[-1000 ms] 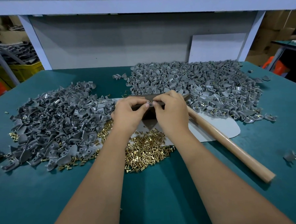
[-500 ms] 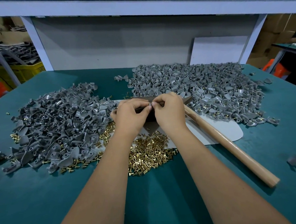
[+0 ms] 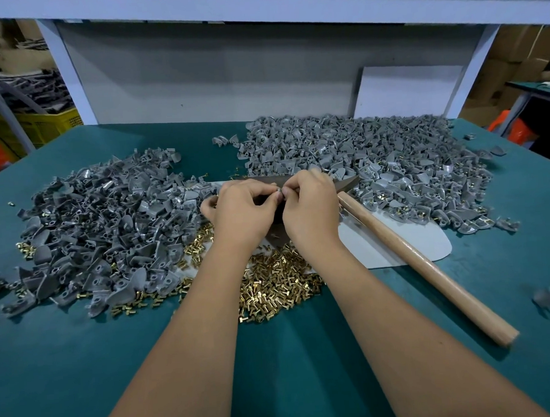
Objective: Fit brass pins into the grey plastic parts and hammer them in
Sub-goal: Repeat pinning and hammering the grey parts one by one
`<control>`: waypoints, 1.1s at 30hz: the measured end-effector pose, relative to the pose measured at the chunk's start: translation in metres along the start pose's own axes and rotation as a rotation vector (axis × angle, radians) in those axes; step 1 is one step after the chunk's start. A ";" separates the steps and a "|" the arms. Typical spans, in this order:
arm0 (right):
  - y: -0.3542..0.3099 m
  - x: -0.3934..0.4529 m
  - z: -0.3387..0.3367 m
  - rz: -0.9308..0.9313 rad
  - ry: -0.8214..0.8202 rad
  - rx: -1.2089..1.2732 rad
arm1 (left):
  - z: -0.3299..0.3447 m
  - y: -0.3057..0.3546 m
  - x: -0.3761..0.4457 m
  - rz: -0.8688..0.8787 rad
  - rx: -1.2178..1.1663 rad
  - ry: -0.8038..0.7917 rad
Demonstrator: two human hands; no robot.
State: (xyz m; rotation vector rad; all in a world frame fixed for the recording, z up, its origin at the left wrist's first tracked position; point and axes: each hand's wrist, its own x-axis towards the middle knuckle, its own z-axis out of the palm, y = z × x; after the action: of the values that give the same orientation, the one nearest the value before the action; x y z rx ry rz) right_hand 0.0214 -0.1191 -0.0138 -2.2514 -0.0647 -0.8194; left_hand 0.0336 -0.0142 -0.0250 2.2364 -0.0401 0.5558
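Observation:
My left hand [image 3: 242, 210] and my right hand [image 3: 310, 203] meet fingertip to fingertip over the middle of the green table [image 3: 84, 361]. Between the fingertips they pinch a small grey plastic part [image 3: 278, 193]; whether a pin sits in it is hidden. A heap of brass pins [image 3: 274, 285] lies just below my wrists. One pile of grey plastic parts [image 3: 102, 223] spreads to the left and a larger pile [image 3: 376, 158] at the back right, some showing brass. The hammer's wooden handle [image 3: 429, 264] runs from my right hand toward the front right; its dark head [image 3: 349, 182] peeks out beside my right hand.
A pale sheet [image 3: 422, 242] lies under the hammer and my hands. One loose grey part [image 3: 546, 297] sits near the table's right edge. A white board [image 3: 407, 86] leans on the grey back wall. A yellow crate [image 3: 39, 121] stands beyond the left edge.
Both hands stay together at the same spot, with only slight finger movement on the small part. The hammer has not moved.

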 end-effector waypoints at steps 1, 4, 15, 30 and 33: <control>0.000 0.000 0.000 -0.006 -0.006 -0.002 | -0.001 0.000 0.000 -0.007 -0.007 -0.005; 0.004 0.000 -0.003 -0.018 -0.032 0.010 | -0.002 0.001 -0.002 -0.024 -0.080 -0.035; 0.009 -0.003 -0.016 0.036 -0.078 0.209 | -0.006 0.005 -0.001 -0.067 -0.440 -0.103; 0.007 -0.002 -0.017 -0.029 -0.032 0.151 | -0.010 0.008 -0.004 -0.163 -0.524 -0.073; 0.009 0.036 -0.022 0.142 0.083 0.162 | -0.008 0.009 -0.002 -0.242 -0.546 -0.072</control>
State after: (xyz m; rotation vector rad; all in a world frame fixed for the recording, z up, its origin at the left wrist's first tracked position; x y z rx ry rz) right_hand 0.0408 -0.1470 0.0127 -2.0425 0.0652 -0.8009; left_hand 0.0271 -0.0148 -0.0154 1.6962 0.0381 0.2867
